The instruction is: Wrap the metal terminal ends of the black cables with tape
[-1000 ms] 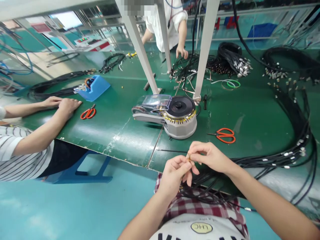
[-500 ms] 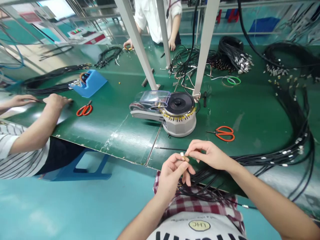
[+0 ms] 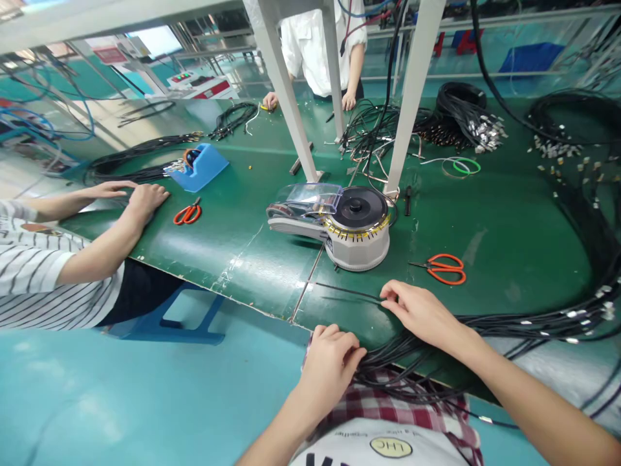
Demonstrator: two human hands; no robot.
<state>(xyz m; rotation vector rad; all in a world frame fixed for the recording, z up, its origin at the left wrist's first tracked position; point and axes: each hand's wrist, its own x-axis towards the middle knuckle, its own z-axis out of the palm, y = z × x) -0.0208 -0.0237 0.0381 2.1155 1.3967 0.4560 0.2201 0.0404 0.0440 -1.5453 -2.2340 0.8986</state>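
My right hand [image 3: 421, 310] rests on the green table [image 3: 504, 226], its fingertips on a thin black cable [image 3: 344, 291] that runs left along the table. My left hand [image 3: 331, 362] is lower, at the table's near edge, with its fingers curled into the bundle of black cables [image 3: 412, 369] hanging over my lap. What the left fingers grip is hidden among the cables. A grey tape dispenser [image 3: 339, 223] stands just beyond both hands.
Orange scissors [image 3: 444, 268] lie right of the dispenser, another pair [image 3: 188, 213] at the left. A person in a striped shirt has both hands [image 3: 130, 194] on the table at left. Another person [image 3: 315, 45] stands across the table. Cable heaps [image 3: 466, 116] and white posts [image 3: 412, 97] fill the far side.
Both my hands have come down from holding a small connector between them: the right now lies on the table cable, the left dropped to the cable bundle at the edge.
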